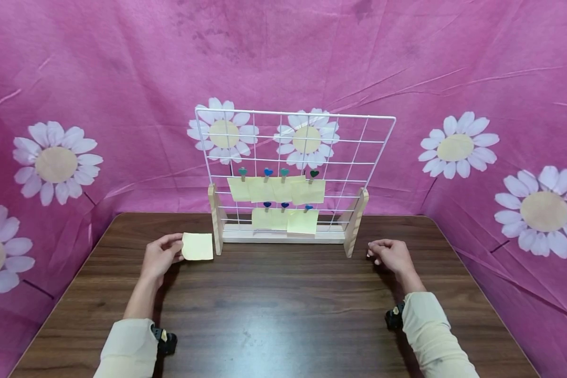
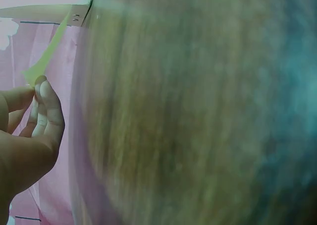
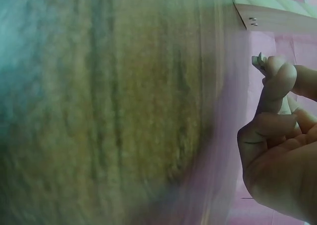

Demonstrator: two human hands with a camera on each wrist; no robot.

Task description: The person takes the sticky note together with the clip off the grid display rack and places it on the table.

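My left hand (image 1: 162, 256) pinches a yellow sticky note (image 1: 197, 247) by its left edge, above the table just left of the rack. Seen edge-on, the same note (image 2: 52, 49) sticks up from thumb and fingertips in the left wrist view. My right hand (image 1: 391, 255) is to the right of the rack, pinching a small clothespin (image 3: 258, 61) that is mostly hidden by the fingers. Between the hands stands a white wire grid (image 1: 293, 139). Two rows of yellow notes (image 1: 308, 192) hang on it from small clothespins with blue, green and dark heart tops (image 1: 268, 172).
Wooden side feet (image 1: 356, 223) and a pale base bar (image 1: 283, 236) hold the grid upright near the back of the brown table (image 1: 264, 304). Behind it hangs a pink cloth (image 1: 137, 79) with white daisies. A black wrist camera (image 1: 394, 316) sits at each cuff.
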